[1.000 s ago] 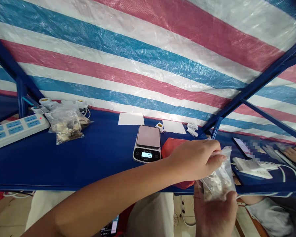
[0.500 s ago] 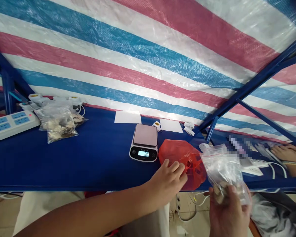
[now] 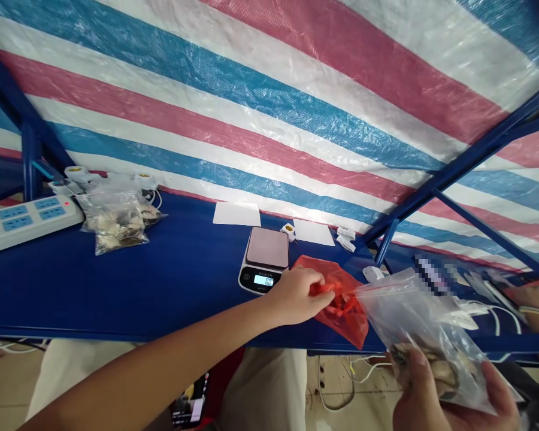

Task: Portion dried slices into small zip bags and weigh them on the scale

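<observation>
My left hand (image 3: 299, 294) is closed on a thin red plastic bag (image 3: 348, 320), fingers pinching its crumpled middle. In my right hand (image 3: 435, 389) is a clear zip bag (image 3: 413, 305), tilted, with pale and dark brown dried-looking pieces (image 3: 440, 371) at its bottom; their kind I cannot make out. The zip bag's top corner reaches the red bag's right side. Just left of the red bag sits a kitchen scale (image 3: 267, 248), its display lit and its pan bare; my left wrist hides the lower right corner of it.
Filled zip bags (image 3: 121, 224) lie left, beside a power strip (image 3: 31, 218) and white sockets. White papers (image 3: 237, 214) and a small plug adapter (image 3: 288, 231) lie behind the scale. Blue frame bars (image 3: 388, 239) rise at right; another person's arm (image 3: 536, 305) is beyond. A phone (image 3: 191, 401) is below the table edge.
My left hand has closed on the red bag and pulled it up into folds. My right hand has moved right and down, with the zip bag now more fully in view.
</observation>
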`<state>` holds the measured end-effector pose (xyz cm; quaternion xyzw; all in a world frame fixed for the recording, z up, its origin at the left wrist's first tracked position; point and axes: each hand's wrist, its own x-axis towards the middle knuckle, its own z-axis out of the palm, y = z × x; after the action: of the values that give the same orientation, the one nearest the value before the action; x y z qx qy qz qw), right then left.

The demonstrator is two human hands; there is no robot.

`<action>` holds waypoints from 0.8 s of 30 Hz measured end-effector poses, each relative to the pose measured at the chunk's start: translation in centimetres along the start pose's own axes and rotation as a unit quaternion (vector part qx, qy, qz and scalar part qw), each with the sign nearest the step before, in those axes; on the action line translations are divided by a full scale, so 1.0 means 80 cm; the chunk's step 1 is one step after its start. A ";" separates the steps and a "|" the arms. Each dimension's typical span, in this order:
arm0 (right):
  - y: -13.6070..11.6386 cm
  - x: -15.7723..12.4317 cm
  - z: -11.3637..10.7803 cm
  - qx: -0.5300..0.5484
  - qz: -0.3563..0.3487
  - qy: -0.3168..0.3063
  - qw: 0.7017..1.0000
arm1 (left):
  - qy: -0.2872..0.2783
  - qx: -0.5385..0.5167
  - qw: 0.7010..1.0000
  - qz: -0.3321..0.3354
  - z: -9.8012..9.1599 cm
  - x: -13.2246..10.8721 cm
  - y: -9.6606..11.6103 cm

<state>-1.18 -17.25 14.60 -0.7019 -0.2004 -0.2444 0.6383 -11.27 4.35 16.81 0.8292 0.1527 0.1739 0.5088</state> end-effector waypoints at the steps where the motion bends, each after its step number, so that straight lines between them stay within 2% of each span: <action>1: -0.001 -0.001 -0.001 -0.010 -0.023 0.010 1.000 | 0.003 -0.048 0.999 -0.018 -0.002 0.000 0.004; 3: -0.002 -0.003 -0.001 -0.023 -0.061 0.031 0.997 | -0.008 -0.160 0.986 -0.049 -0.004 -0.002 0.010; 5: -0.002 -0.005 -0.002 -0.026 -0.070 -0.003 0.997 | -0.011 -0.269 0.961 -0.059 -0.003 -0.002 0.013; 7: 0.003 -0.006 -0.006 -0.029 -0.067 -0.037 0.997 | 0.001 -0.332 0.942 -0.051 -0.002 -0.001 0.013; 10: 0.020 -0.002 -0.016 -0.066 -0.109 -0.088 0.988 | -0.003 -0.341 0.940 -0.011 -0.001 -0.002 0.008; 12: 0.031 0.005 -0.024 -0.087 -0.155 -0.151 0.972 | -0.017 -0.316 0.948 0.029 -0.005 -0.004 0.005; 15: 0.037 0.027 -0.030 -0.113 -0.230 -0.280 0.925 | -0.018 -0.259 0.961 0.091 -0.017 -0.007 0.004; 19: 0.017 0.074 -0.013 -0.205 -0.298 -0.423 0.831 | -0.044 -0.197 0.969 0.142 -0.034 -0.008 0.005; 21: 0.003 0.096 0.011 -0.253 -0.318 -0.473 0.782 | -0.068 -0.190 0.972 0.121 -0.039 -0.007 0.004; 24: -0.012 0.116 0.056 -0.280 -0.328 -0.533 0.728 | -0.094 -0.191 0.975 0.062 -0.042 -0.006 0.004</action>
<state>6.06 -12.96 20.65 -0.7541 -0.6481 -0.0688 0.0810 -13.18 6.64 18.41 0.7375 0.0167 0.1517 0.6579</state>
